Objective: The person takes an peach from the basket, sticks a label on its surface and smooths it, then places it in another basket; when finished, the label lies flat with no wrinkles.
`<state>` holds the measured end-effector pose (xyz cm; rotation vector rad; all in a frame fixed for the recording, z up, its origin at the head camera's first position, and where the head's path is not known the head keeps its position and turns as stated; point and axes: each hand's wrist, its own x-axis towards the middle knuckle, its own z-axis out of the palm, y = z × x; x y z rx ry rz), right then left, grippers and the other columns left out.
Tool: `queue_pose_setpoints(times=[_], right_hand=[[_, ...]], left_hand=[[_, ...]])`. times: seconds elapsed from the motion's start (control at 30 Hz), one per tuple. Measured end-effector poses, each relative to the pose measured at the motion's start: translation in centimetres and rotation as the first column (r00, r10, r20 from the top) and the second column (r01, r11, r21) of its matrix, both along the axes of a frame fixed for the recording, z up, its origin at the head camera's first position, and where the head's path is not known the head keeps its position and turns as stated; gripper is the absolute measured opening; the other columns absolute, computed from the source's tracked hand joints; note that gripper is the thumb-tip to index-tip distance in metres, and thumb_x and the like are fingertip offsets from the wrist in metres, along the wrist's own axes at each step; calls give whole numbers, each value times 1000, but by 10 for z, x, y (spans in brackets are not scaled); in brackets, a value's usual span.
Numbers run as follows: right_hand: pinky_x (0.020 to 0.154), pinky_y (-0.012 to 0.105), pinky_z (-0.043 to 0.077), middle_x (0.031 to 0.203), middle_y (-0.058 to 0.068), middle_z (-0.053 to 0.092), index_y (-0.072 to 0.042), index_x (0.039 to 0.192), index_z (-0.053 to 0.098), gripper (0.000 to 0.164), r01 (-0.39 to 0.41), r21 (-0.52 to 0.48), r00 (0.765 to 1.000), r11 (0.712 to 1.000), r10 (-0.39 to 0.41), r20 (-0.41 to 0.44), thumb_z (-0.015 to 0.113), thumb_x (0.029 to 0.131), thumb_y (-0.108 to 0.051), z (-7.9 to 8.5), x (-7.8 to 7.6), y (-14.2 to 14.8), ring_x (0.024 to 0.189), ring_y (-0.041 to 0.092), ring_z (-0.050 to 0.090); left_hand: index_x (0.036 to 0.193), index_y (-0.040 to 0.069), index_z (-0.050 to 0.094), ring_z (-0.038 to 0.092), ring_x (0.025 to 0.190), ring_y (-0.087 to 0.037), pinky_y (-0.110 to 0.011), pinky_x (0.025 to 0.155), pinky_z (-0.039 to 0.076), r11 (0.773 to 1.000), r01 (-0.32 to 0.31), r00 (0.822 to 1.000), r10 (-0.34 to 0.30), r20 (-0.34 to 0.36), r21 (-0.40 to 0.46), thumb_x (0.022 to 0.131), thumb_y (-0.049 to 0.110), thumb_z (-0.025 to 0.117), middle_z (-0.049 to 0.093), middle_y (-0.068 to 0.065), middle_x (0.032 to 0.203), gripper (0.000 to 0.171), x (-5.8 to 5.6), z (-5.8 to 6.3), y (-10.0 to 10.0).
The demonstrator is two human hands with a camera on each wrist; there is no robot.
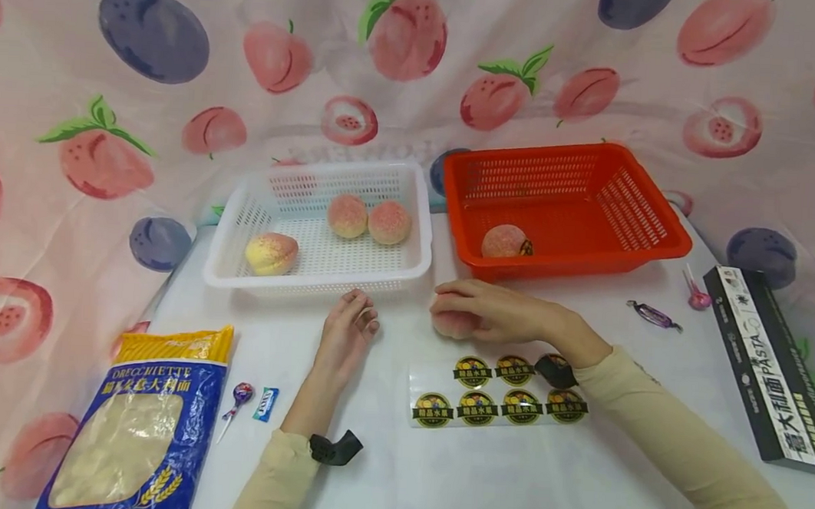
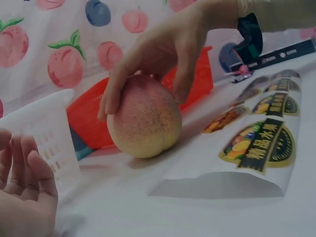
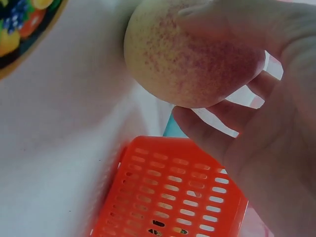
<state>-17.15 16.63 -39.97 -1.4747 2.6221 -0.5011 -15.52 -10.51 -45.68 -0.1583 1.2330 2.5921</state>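
Note:
My right hand [image 1: 497, 311] grips a peach [image 1: 454, 324] from above, at the table between the two baskets and the label sheet. In the left wrist view its thumb and fingers curl round the top of the peach [image 2: 145, 118]. My left hand [image 1: 350, 328] holds nothing, its fingers loosely bent close to the front of the white basket [image 1: 316, 282]. Three peaches lie in that basket, one of them yellowish [image 1: 271, 253]. Inside the red basket [image 1: 566, 263] sits one peach [image 1: 503, 242] with a dark label on its side. The label sheet [image 1: 436, 371] carries several round black-and-gold labels.
At left lie a blue pasta bag [image 1: 192, 412], a lollipop [image 1: 243, 392] and a small blue candy [image 1: 266, 404]. Over on the right are a wrapped purple candy [image 1: 655, 315], a pink lollipop [image 1: 699, 299] and a black pasta box [image 1: 775, 366]. A fruit-print cloth [image 1: 414, 124] hangs behind.

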Motion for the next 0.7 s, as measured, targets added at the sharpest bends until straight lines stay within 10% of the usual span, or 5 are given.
queue_pose_setpoints(times=[0.27, 0.47, 0.57, 0.7], right_hand=[[104, 39, 31, 140, -1, 34, -21, 133, 37, 68, 28, 4, 996, 1000, -28, 83, 68, 73, -12, -2, 5, 2, 130, 18, 27], [104, 41, 30, 146, -2, 22, -26, 138, 26, 69, 132, -42, 977, 990, -123, 175, 64, 80, -24, -2, 10, 7, 134, 16, 19], [103, 42, 32, 144, -5, 23, -28, 137, 29, 64, 189, -83, 968, 978, -172, 181, 61, 82, -27, 0, 14, 15, 133, 14, 22], [97, 38, 39, 132, -11, 41, -29, 129, 41, 49, 295, -125, 932, 947, -256, 258, 59, 84, -29, 3, 28, 32, 121, 8, 39]], left_hand=[[95, 11, 49, 50, 69, -8, -19, 61, 40, 965, 138, 990, -139, 13, -222, 86, 18, 56, 52, 3, 82, 14, 9, -4, 16], [108, -1, 47, 52, 71, -10, -21, 62, 43, 872, 209, 968, -249, -36, -442, 86, 22, 57, 56, -1, 83, 34, 15, -4, 27], [106, 2, 53, 54, 71, -13, -23, 61, 45, 765, 241, 919, -378, -113, -597, 86, 23, 56, 58, -6, 85, 29, 18, -6, 31], [100, 16, 59, 54, 70, -11, -22, 60, 46, 522, 128, 765, -593, -251, -843, 86, 28, 56, 60, -2, 84, 19, 25, -11, 37]])
